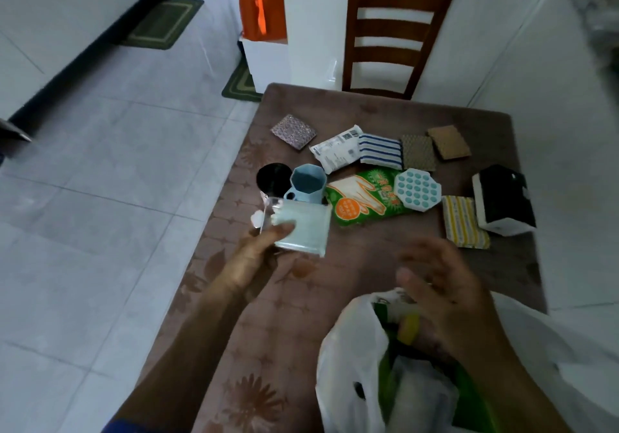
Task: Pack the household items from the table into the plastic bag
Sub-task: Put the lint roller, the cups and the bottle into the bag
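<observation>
My left hand [256, 253] grips a pale blue-white flat packet [301, 229] in clear wrap, held just above the table's left side. My right hand [438, 295] hovers over the mouth of the white plastic bag [348, 365] at the near edge, fingers spread and blurred, holding nothing I can see. Green and yellow items show inside the bag. On the brown table [335, 278] lie a green glove packet [361, 199], a light blue mug [306, 183], a black cup [273, 177], a teal dotted octagonal pad [417, 189], a white pouch [336, 152] and a striped cloth [380, 151].
Farther back lie a glittery square pad [293, 131], two brown scouring pads [418, 152] [449, 141], a yellow striped sponge [464, 223] and a black-and-white box [502, 203]. A wooden chair [392, 35] stands behind the table. An orange bag [263, 10] sits on a white stand.
</observation>
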The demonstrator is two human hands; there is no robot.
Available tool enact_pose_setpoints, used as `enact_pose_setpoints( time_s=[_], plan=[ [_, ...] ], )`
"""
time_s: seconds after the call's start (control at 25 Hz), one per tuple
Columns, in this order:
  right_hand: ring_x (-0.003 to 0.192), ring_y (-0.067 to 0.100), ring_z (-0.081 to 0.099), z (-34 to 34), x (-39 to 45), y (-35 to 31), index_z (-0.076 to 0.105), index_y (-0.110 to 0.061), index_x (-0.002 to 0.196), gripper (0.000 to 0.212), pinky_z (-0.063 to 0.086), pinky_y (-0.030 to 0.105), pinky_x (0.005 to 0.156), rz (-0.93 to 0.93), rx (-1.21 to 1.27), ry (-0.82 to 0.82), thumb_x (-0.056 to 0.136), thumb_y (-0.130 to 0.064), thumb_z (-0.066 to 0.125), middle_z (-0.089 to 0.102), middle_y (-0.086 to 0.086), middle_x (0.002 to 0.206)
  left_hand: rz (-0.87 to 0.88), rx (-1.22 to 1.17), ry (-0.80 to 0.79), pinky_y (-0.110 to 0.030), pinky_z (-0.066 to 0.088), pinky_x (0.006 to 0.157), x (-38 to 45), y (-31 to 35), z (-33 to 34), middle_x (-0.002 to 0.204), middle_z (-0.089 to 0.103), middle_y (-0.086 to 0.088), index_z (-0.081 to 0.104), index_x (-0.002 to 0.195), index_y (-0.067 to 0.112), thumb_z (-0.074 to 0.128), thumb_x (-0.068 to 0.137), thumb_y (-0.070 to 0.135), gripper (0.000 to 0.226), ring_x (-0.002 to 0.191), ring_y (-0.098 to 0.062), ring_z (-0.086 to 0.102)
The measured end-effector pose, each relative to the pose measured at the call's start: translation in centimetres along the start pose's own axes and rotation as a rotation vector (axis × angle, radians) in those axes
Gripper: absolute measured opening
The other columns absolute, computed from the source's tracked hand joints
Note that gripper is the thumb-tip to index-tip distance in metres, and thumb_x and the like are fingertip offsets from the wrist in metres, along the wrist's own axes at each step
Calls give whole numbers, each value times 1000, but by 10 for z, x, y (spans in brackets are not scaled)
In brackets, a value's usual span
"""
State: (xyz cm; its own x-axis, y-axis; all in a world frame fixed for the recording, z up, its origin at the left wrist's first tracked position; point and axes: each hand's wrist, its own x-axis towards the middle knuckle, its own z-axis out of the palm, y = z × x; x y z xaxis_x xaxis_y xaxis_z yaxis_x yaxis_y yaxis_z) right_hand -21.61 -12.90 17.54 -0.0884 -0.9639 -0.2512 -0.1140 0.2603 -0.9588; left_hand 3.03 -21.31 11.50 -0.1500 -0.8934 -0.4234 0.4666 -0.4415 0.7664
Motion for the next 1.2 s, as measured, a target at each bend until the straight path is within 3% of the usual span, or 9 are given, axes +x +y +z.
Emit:
enact_pose_setpoints(
  time_s=[0.12, 0.28, 0.44, 0.56, 0.72, 0.92, 1.04, 1.12, 1.2],
  plan=[
    [101, 15, 67, -16, 2, -14, 53, -34, 124, 52, 58, 33, 69, -41, 194, -84, 78, -27, 74, 65, -6, 119, 30, 201, -272, -35, 61, 70, -39, 6, 93, 100, 75, -3, 61, 113, 15, 75, 74, 7, 42, 93, -20, 72],
    [98, 19, 67, -65, -17, -3, 62, -24, 109, 34, 57, 31, 73, -17, 290, -26, 75, -25, 70, 69, 1, 108, 5, 420, -423, -29, 59, 75, -65, -11, 149, 103, 72, 0, 57, 118, 17, 62, 82, 30, 39, 96, -16, 71],
    [90, 18, 68, -95, -41, 30, 62, -24, 98, 32, 58, 31, 66, 60, 207, 10, 69, -24, 74, 70, -1, 97, 168, 1155, -366, -37, 57, 85, -64, -32, 122, 116, 56, 14, 54, 118, 31, 66, 73, 66, 58, 104, -10, 59],
    [92, 16, 65, -103, -51, 50, 62, -33, 98, 34, 60, 31, 67, 91, -160, 20, 71, -24, 81, 66, -6, 101, 19, 1593, -433, -34, 51, 87, -62, -44, 104, 114, 47, 17, 48, 117, 37, 79, 67, 53, 61, 102, -9, 52],
    [100, 0, 56, -65, -40, 57, 59, -39, 109, 39, 51, 22, 82, -83, -497, -108, 75, -33, 77, 59, -23, 110, 103, 1506, -235, -34, 58, 69, -51, -46, 99, 80, 62, 8, 56, 81, 32, 75, 75, 7, 32, 71, -8, 60],
    [115, 21, 53, -33, -7, 58, 54, -34, 130, 49, 39, 34, 100, -161, -1019, -298, 86, -54, 54, 57, -5, 133, 128, 1314, -255, -38, 57, 59, -37, -29, 95, 68, 62, 0, 56, 69, 21, 74, 75, -2, 29, 61, -17, 59],
    [104, 18, 59, -41, -2, 40, 64, -30, 116, 41, 45, 33, 89, -199, -1017, -210, 88, -56, 50, 64, -6, 118, -47, 1151, -284, -24, 49, 50, -20, -28, 86, 71, 69, 1, 64, 81, 19, 72, 83, 10, 12, 57, -10, 62],
    [83, 10, 65, -49, -5, 29, 70, -25, 96, 28, 53, 31, 74, -234, -831, -30, 90, -47, 54, 71, -8, 93, 44, 1123, -8, -29, 53, 60, 13, -27, 75, 88, 72, -4, 66, 89, 17, 70, 86, 18, 5, 68, -16, 67],
    [68, 2, 65, -57, -4, 26, 71, -25, 86, 19, 55, 26, 58, -230, -706, 83, 90, -38, 58, 71, -11, 75, 230, 1362, 226, -33, 53, 80, 61, -26, 60, 118, 66, -8, 63, 111, 15, 69, 84, 14, 28, 97, -24, 66]
  ],
)
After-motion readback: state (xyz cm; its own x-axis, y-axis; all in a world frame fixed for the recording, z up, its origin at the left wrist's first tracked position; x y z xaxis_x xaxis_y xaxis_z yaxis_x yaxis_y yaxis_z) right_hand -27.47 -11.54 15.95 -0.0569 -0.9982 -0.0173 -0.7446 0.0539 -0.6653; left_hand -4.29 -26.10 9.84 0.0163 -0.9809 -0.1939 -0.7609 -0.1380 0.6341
